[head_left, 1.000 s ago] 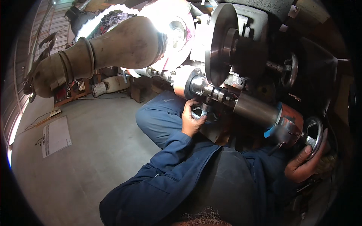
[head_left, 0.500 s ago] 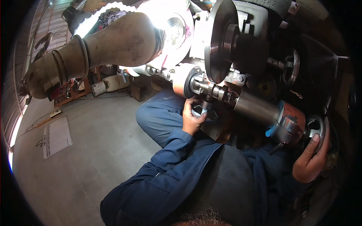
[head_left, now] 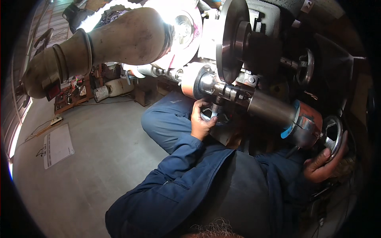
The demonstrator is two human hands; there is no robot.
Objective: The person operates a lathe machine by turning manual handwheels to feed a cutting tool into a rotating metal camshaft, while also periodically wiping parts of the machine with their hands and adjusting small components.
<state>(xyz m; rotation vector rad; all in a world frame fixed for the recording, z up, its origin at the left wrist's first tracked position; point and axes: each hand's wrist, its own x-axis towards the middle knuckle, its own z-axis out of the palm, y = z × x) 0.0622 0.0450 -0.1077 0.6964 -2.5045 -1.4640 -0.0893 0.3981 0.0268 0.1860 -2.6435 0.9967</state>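
My left hand [head_left: 199, 125] is closed round the rim of a small metal handwheel [head_left: 214, 115] under the middle of the machine. At the right, my right hand [head_left: 322, 166] grips the lower rim of a larger handwheel [head_left: 339, 129], thumb on the near side. This wheel sits on the end of an orange and blue housing [head_left: 307, 125]. Between that housing and another orange housing [head_left: 191, 82] runs a stepped metal shaft [head_left: 226, 90], with a thick grey cylinder [head_left: 271, 112] at its right part. A large steel disc [head_left: 232, 43] stands just above the shaft.
A large beige duct [head_left: 123, 37] crosses the upper left, beside a glaring bright light. Another handwheel [head_left: 305, 67] sits at the upper right. On the grey floor [head_left: 99, 150] lie a white printed sheet [head_left: 58, 146] and a power strip [head_left: 55, 121]. A wooden shelf [head_left: 75, 95] holds small items.
My right hand has slid down and a little left along the larger handwheel's rim. The shaft's lobes look turned. My left hand stays on its handwheel.
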